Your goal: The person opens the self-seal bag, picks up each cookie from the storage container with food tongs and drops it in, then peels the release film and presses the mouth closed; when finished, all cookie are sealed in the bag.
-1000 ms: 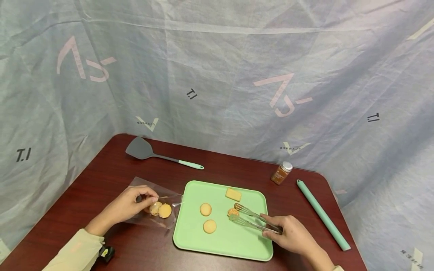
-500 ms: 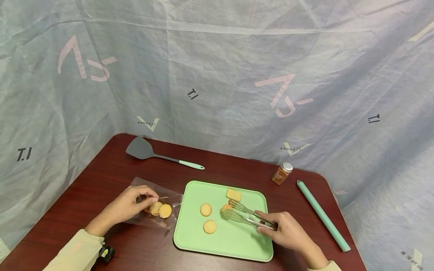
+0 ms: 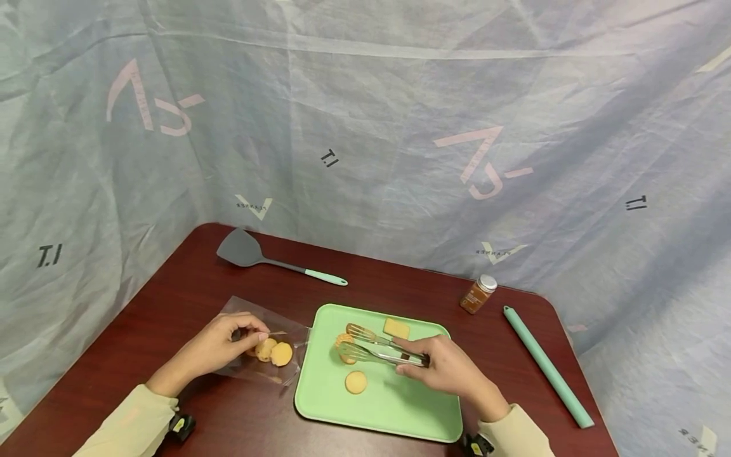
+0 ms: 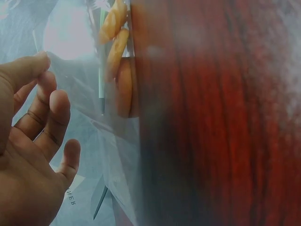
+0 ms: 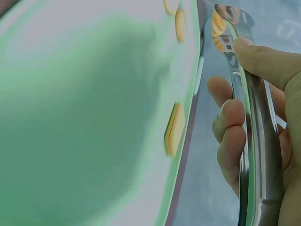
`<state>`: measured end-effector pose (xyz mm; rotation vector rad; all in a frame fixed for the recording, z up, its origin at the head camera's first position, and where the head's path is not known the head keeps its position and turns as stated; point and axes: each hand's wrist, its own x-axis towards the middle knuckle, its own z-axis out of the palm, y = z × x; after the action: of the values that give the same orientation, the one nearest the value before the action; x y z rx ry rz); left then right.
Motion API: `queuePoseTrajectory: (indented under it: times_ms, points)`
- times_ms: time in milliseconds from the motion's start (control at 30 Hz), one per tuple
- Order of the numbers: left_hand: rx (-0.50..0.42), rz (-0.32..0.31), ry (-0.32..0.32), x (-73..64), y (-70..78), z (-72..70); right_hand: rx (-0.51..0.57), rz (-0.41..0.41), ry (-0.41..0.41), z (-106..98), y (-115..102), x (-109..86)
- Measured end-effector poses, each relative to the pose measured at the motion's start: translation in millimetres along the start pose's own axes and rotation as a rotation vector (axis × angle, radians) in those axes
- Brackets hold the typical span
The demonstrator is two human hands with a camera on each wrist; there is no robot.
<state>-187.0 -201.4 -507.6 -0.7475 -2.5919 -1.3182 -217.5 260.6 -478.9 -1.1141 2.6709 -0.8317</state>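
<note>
My left hand [image 3: 219, 343] pinches the edge of a clear plastic bag [image 3: 294, 333] between thumb and fingertips. Several round cookies [image 3: 281, 354] lie in the bag. My right hand [image 3: 445, 365] grips metal tongs [image 3: 379, 349], whose slotted ends hold an orange swirl cookie [image 5: 218, 23]. In the head view this cookie overlaps a plain round cookie [image 3: 348, 359], partly hiding it. A second round cookie [image 3: 356, 382] rests nearer on the green tray [image 3: 411, 422]. Toward the tray's back is a rectangular biscuit [image 3: 396, 328]; the right wrist view shows it side-on.
A grey spatula [image 3: 241, 249] with a pale green handle lies at the back left of the dark red table [image 3: 394, 273]. At the back right stands a small jar [image 3: 478, 294] with a silver lid. Along the right side runs a long teal stick [image 3: 548, 368].
My right hand has moved left across the tray, the tongs carrying the swirl cookie from beside the rectangular biscuit to over the round cookie. The left hand keeps its hold on the bag.
</note>
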Motion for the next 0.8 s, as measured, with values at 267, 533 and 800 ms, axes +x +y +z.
queuePoseTrajectory:
  times_ms: [267,533,800]
  points:
    - [-0.037,0.002,-0.013,4.2,-0.8,2.2,0.034,-0.086,-0.078,21.8,-22.0,31.6]
    - [-0.006,0.017,0.006,1.0,0.7,0.0,-0.066,-0.213,-0.076,50.8,-43.1,61.2]
    - [-0.045,0.023,0.005,1.5,2.1,0.7,-0.122,-0.252,-0.06,56.9,-55.3,75.7]
